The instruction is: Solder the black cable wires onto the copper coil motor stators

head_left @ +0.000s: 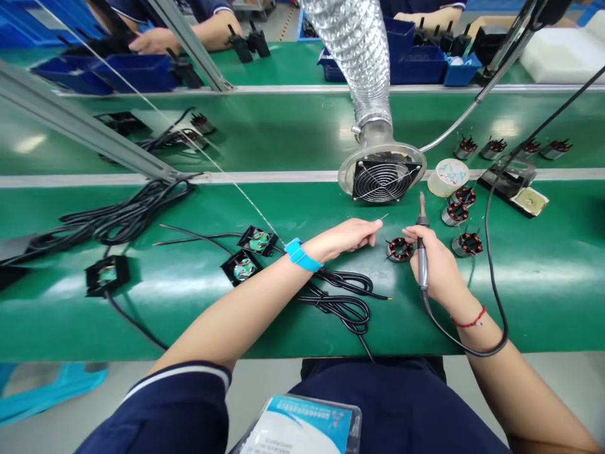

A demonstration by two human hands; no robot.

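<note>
My left hand [359, 234] is closed in a pinch, and a short end of thin solder wire [385, 217] sticks out past its fingertips. In my right hand [432, 261] is a soldering iron [422, 252], its tip pointing away from me. Between the hands, close to the right fingers, lies a small motor stator [399, 250] with copper windings; whether the fingers touch it I cannot tell. A blue wrist strap [302, 255] circles my left wrist, and a thin cord [227, 178] runs from there to the upper left.
A fume extractor [382, 180] hangs ahead. Stators [467, 243], a round container [448, 176] and a soldering-iron stand [513, 183] are at right. Black boxes with circuit boards [244, 268] and coiled cables [340, 309] lie left. A person's hand [158, 43] shows across the bench.
</note>
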